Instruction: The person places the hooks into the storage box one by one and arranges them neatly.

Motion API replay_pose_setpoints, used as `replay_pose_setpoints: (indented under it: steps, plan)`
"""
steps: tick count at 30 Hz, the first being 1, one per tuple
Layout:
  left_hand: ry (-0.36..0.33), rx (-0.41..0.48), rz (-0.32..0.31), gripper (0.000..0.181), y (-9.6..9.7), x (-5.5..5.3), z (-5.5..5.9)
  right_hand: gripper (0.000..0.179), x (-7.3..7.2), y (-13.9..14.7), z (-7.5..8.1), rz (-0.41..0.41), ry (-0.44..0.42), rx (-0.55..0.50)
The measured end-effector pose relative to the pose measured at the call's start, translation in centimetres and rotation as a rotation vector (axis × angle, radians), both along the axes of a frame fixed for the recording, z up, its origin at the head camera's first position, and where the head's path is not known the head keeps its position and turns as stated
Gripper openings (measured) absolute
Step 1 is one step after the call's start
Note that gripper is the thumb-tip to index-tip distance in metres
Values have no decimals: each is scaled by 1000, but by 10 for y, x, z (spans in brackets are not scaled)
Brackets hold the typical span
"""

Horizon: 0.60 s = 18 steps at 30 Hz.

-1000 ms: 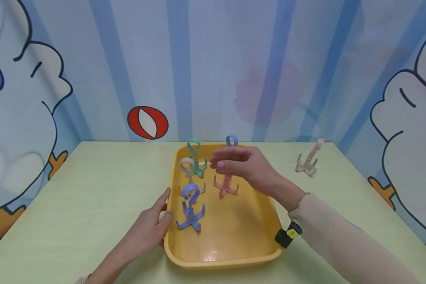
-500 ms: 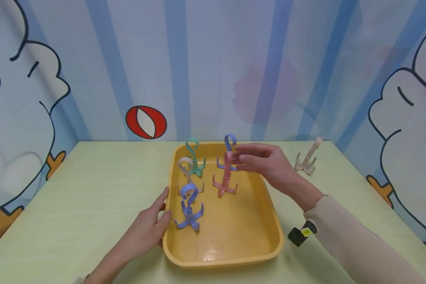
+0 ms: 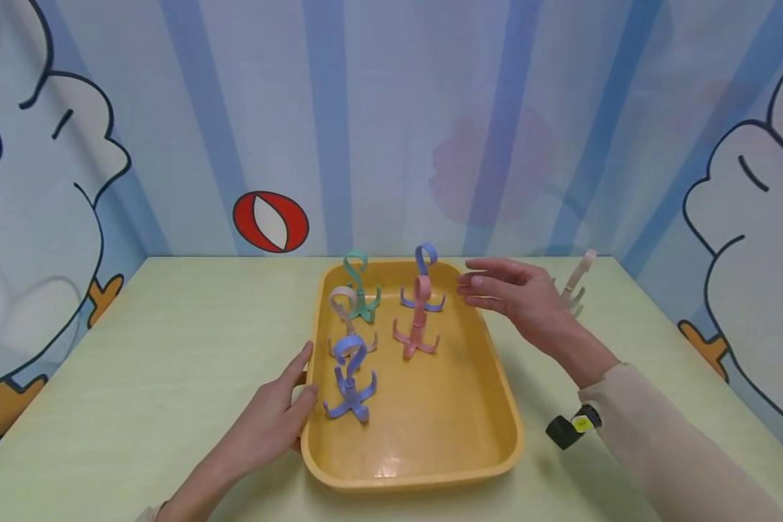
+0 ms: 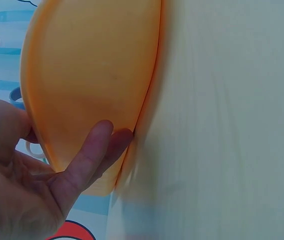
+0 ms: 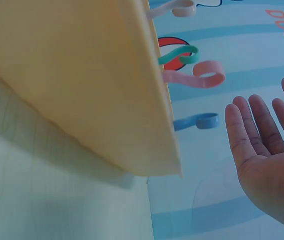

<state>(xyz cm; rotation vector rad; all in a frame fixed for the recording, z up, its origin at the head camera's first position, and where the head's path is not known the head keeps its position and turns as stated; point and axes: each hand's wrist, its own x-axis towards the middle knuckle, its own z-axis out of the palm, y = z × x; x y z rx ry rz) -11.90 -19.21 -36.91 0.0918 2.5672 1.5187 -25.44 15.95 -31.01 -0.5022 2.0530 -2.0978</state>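
Observation:
A yellow tray sits on the table, its left rim held by my left hand; in the left wrist view, fingers lie along its outer wall. Inside stand several four-pronged hanging hooks: a green one, a beige one, a blue one at the front left, a pink one and another blue one behind it. My right hand hovers by the tray's far right rim, fingers extended, holding nothing. Behind it, a pale hook stands on the table, partly hidden.
The pale green table reaches back to a blue striped backdrop with cartoon prints. A black device is strapped at my right wrist.
My right hand has moved right, from over the pink hook to beyond the tray's right rim, uncovering the pink and far blue hooks. The left hand keeps its place at the tray.

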Motion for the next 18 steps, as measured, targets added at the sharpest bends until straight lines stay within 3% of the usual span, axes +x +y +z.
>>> replay_pose_setpoints:
  steps: [18]
  plan:
    - [-3, -10, 12, 71, 1, 0, 0, 22, 0, 37, -12, -133, -43, -81]
